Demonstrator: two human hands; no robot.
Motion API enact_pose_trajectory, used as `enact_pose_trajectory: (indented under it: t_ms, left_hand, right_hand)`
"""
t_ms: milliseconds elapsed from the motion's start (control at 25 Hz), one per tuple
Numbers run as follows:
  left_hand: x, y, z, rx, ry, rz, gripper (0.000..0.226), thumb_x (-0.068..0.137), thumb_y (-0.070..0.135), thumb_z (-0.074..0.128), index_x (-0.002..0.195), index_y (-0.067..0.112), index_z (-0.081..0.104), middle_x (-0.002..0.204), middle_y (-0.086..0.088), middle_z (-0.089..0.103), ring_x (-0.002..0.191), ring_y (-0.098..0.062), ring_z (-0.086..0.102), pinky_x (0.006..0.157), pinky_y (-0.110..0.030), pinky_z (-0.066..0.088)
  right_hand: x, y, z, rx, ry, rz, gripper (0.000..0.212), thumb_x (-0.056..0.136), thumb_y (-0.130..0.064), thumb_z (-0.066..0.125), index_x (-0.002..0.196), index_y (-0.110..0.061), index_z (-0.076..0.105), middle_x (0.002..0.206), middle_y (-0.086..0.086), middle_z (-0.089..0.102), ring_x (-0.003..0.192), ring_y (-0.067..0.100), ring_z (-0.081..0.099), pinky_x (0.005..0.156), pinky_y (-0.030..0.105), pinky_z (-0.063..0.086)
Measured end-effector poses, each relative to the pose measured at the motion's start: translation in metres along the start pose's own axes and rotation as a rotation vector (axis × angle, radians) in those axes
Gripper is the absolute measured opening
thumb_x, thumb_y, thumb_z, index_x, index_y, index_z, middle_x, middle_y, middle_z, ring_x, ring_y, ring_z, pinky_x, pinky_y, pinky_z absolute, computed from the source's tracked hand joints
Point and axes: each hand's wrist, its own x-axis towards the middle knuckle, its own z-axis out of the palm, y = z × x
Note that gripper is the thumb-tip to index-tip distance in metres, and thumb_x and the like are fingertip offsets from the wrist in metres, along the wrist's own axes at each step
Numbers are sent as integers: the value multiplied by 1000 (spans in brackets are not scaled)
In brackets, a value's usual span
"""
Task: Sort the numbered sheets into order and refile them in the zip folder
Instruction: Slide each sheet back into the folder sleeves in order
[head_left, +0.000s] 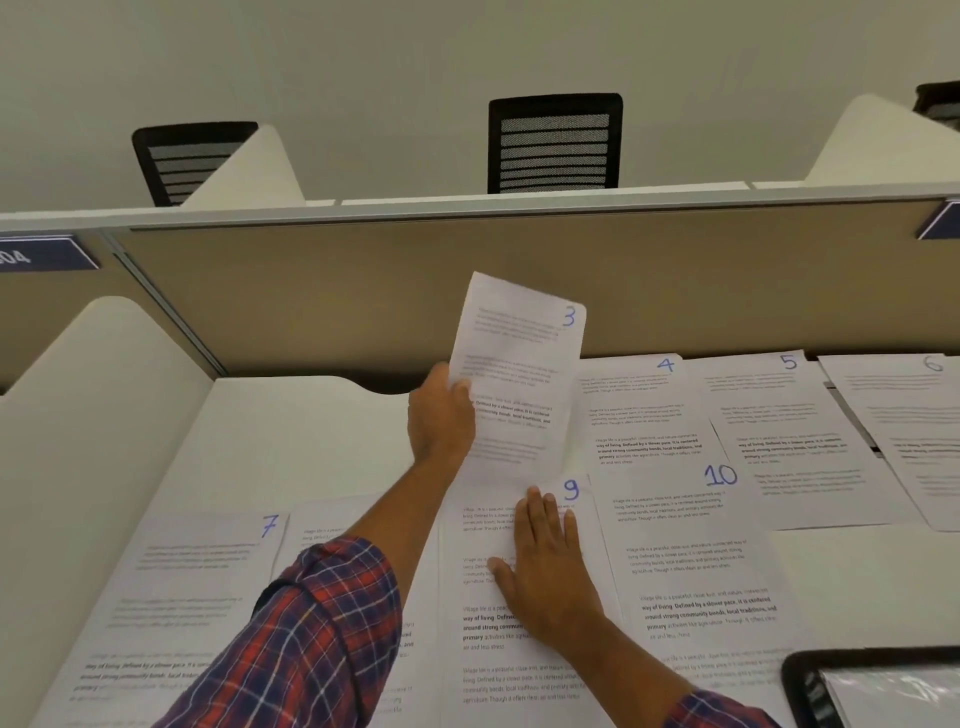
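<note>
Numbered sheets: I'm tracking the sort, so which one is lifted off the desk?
Sheet 3, held up by the left hand; the others lie flat.

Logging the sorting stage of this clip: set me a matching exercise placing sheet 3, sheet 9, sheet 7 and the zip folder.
1 sheet 3
2 sheet 9
3 sheet 7
4 zip folder

A flat under the right hand
B bottom right corner of the view
C lifted, gripped by the left hand
D lying left of the left sleeve

Pairs: 1-C; 2-A; 3-D; 4-B
</note>
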Motion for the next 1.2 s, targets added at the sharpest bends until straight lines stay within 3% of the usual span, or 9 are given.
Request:
enact_pose_trajectory:
  t_ms: [120,240,320,400,520,680,800,960,1200]
  left_hand:
    - [11,17,-23,-83,87,151,20,106,19,56,98,2,64,91,2,67,72,-7,62,56,-10,47]
    - [13,32,-46,-203,110,232,17,106,17,59,102,4,69,88,4,67,73,-4,62,60,-9,45]
    - [8,37,-62,-310,120,220,13,105,19,62,106,10,71,88,8,69,74,1,64,64,-12,48]
    - [1,39,-75,-441,134,136,7,104,20,64,104,17,70,92,7,74,79,-4,70,68,-22,58]
    - [-23,44,-88,-584,152,-8,4,101,20,68,104,22,71,99,4,77,87,-13,75,76,-34,65]
    - [-69,54,-91,-693,104,-120,11,101,19,68,110,23,73,106,8,79,95,-15,77,82,-40,65]
    - [-108,68,-86,-754,63,-170,15,101,17,68,114,22,73,108,8,79,98,-17,77,85,-41,64]
    - [-170,93,-71,-802,6,-246,15,102,18,67,114,23,73,107,6,79,96,-21,77,84,-46,64]
    - [-270,140,-22,-784,-81,-278,16,102,20,67,116,26,71,107,8,79,93,-19,78,81,-47,65]
  right_hand:
    - [0,4,6,14,12,-17,87,100,-65,17,160,-8,-13,169,12,-21,159,33,-15,120,44,-18]
    - [0,5,-2,21,0,-3,91,93,-67,7,156,-9,-23,164,8,-32,158,29,-22,121,39,-23]
    - [-3,3,-14,98,8,11,90,99,-66,13,160,-11,-21,163,2,-34,159,22,-22,125,32,-21]
    - [-11,-4,-32,351,94,42,86,106,-61,32,166,-14,-9,170,-1,-20,161,18,-10,127,29,-9]
    - [-29,-14,-65,806,245,161,89,100,-58,55,167,-17,13,173,0,19,159,18,19,124,28,19]
    - [-63,-16,-103,1333,216,299,88,93,-53,73,163,-19,31,160,-1,46,145,17,46,114,31,39]
    - [-91,-2,-114,1689,220,356,73,92,-41,78,152,-14,47,139,2,66,126,16,64,111,33,47]
    - [-143,27,-126,2019,246,268,49,91,-24,76,133,-3,61,131,15,70,126,34,66,114,46,48]
    - [-242,98,-141,2134,325,224,46,95,-8,67,140,-8,58,134,17,69,124,34,67,99,45,58]
